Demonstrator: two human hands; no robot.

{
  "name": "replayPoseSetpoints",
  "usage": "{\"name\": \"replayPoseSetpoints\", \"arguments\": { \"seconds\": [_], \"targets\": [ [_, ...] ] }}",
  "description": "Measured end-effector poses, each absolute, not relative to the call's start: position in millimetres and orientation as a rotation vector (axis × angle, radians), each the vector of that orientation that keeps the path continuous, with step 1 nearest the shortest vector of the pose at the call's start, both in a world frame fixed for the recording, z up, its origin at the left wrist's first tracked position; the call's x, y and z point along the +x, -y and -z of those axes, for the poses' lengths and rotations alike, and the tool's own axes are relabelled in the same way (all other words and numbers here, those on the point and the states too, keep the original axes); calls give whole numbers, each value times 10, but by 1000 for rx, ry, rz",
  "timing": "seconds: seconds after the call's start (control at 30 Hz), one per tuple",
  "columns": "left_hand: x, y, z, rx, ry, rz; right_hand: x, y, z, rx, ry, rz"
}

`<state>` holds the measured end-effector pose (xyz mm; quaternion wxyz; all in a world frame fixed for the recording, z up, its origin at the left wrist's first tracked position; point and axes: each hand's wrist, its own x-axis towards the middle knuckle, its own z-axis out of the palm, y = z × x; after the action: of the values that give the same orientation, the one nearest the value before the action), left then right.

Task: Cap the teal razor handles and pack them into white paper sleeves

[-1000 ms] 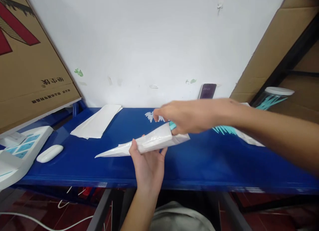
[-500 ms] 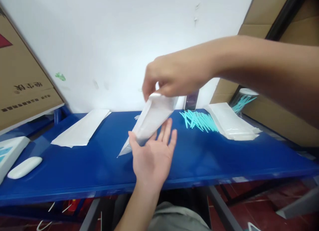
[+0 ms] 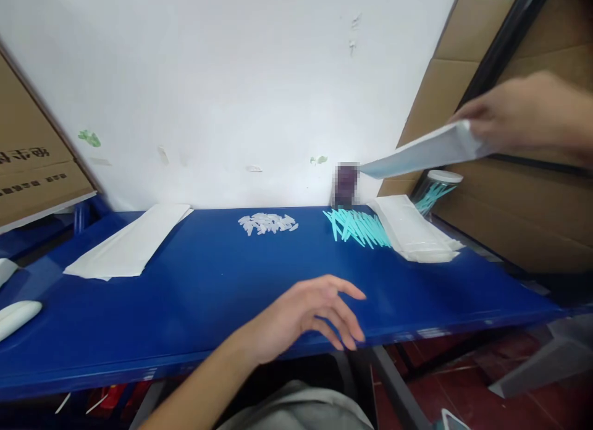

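My right hand [image 3: 514, 115], partly blurred, grips one end of a white paper bag [image 3: 426, 151] in the air at the right. The bag points left toward the wall, above a pile of white packets [image 3: 414, 229]. My left hand [image 3: 327, 312] is over the front edge of the blue table with its fingers apart and nothing in it. Turquoise sticks [image 3: 359, 227] lie in a heap left of the packets. A cluster of small whitish pieces [image 3: 267, 223] sits at the back middle of the table.
White paper bags [image 3: 132, 241] lie stacked at the left of the blue table [image 3: 208, 306]. A lidded jar of turquoise sticks [image 3: 435, 192] stands at the back right, by cardboard [image 3: 500, 214]. A dark pixelated object [image 3: 345, 186] leans on the wall. A white rounded object [image 3: 18, 317] lies far left.
My right hand has carried the white bag away to the right. The left hand has let go of it and turned palm down, lower. The small whitish pieces are now uncovered.
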<state>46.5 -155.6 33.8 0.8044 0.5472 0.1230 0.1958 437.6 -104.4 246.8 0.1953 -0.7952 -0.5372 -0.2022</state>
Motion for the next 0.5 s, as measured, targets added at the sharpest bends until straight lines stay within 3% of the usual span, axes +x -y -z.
{"name": "replayPoseSetpoints", "arguments": {
  "seconds": [0.1,0.23,0.37,0.5],
  "targets": [
    [270,1305,-434,1360,-350,-442,4508,1244,-1627,-2458,1573,825],
    [46,853,-479,1624,-590,-561,4652,1389,-730,-2555,1643,679],
    [-224,330,-501,1805,-993,-801,4775,1416,-381,-2538,1711,518],
    [-606,-139,-452,1973,-1350,-931,4851,1334,-368,-2509,1775,352]
  ]
}}
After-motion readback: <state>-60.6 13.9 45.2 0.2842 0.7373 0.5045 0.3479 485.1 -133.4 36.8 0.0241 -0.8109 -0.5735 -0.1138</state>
